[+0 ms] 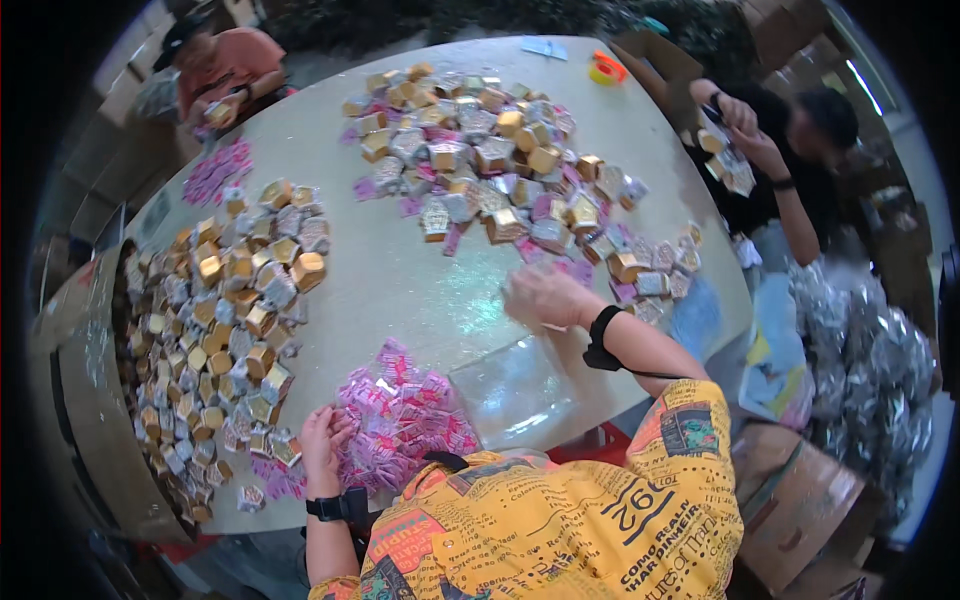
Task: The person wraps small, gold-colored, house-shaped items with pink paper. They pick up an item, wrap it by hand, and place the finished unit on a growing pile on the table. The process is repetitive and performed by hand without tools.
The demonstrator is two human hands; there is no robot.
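My left hand (pixel 323 440), fingers curled, is at the left edge of a heap of small pink packets (pixel 410 415). Whatever those fingers hold is too small to make out. Farther to the right, my right hand (pixel 547 296) is above the table, just short of the big central pile of gold and silver-white faceted pieces (pixel 490 155). Motion smears its fingers, and I cannot see what they hold. Between my body and that hand lie flat, clear plastic bags (pixel 515 390).
A large heap of similar pieces (pixel 215 340) fills the left side against a cardboard box (pixel 95 390). Smaller pink packets (pixel 218 172) lie far left. Two people work across the table, at left (pixel 230 75) and right (pixel 800 140). An orange tape dispenser (pixel 607 68) sits at the far edge.
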